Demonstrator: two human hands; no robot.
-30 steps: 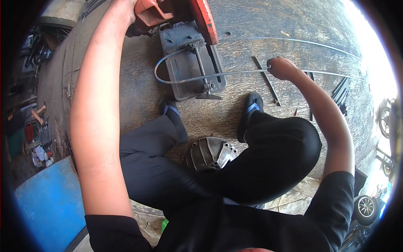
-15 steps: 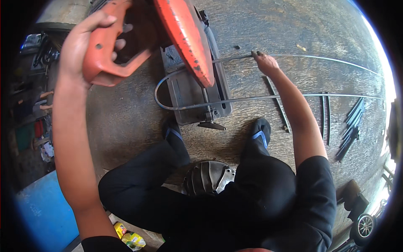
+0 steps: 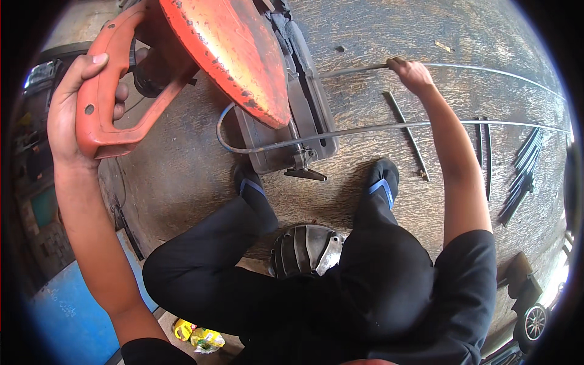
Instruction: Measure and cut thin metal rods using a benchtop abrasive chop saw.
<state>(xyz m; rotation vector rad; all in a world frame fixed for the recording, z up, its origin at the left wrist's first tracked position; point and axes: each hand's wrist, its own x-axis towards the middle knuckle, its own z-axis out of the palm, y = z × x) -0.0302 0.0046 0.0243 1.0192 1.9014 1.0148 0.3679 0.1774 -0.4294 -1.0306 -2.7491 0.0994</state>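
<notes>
My left hand [image 3: 76,112] is wrapped round the D-shaped handle [image 3: 91,97] of an orange chop saw at the upper left. The saw's worn orange guard [image 3: 228,58] hangs over its dark metal base [image 3: 264,149] and hides much of it. A long thin metal rod [image 3: 365,129], bent into a U at its left end, passes across the base, partly behind the guard. My right hand [image 3: 413,74] is closed round the rod's farther leg, to the right of the base. A clamp handle [image 3: 306,174] sticks out from the base's near side.
Dark metal strips [image 3: 406,137] lie on the rough floor at right, beside a bundle of dark bars [image 3: 520,176]. A ribbed metal part [image 3: 307,250] sits between my legs. Yellow packets [image 3: 207,339] lie near a blue panel [image 3: 76,307] at lower left. A wheel [image 3: 535,322] stands lower right.
The saw handle and guard have shifted left in view with my left hand. My right hand has moved right and a little farther away, still on the rod.
</notes>
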